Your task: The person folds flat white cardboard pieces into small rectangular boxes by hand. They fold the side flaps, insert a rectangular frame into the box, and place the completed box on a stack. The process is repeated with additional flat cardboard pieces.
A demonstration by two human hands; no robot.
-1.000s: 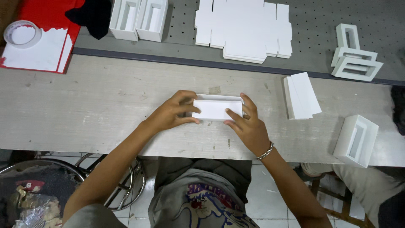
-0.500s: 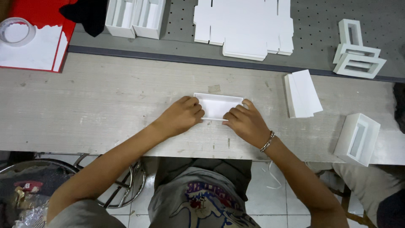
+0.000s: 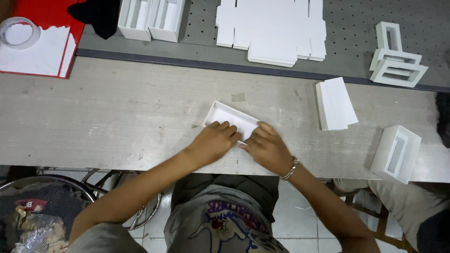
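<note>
A shallow white cardboard tray (image 3: pixel 228 116) lies on the pale wooden bench (image 3: pixel 117 112), turned at a slant. My left hand (image 3: pixel 216 140) rests on its near edge with fingers curled over the rim. My right hand (image 3: pixel 266 147), with a bracelet on the wrist, presses on the tray's near right corner. Both hands hold the tray down against the bench; its near part is hidden under my fingers.
A stack of folded white cards (image 3: pixel 335 103) lies right of the tray. A finished white box (image 3: pixel 396 153) stands at the right edge. Flat die-cut sheets (image 3: pixel 274 28), open boxes (image 3: pixel 151 18), white frames (image 3: pixel 396 58), a tape roll (image 3: pixel 18 33) and red board (image 3: pixel 47 14) sit behind.
The tray has turned from square-on to a slant, and both hands have slid toward its near edge, pressing it down on the bench.
</note>
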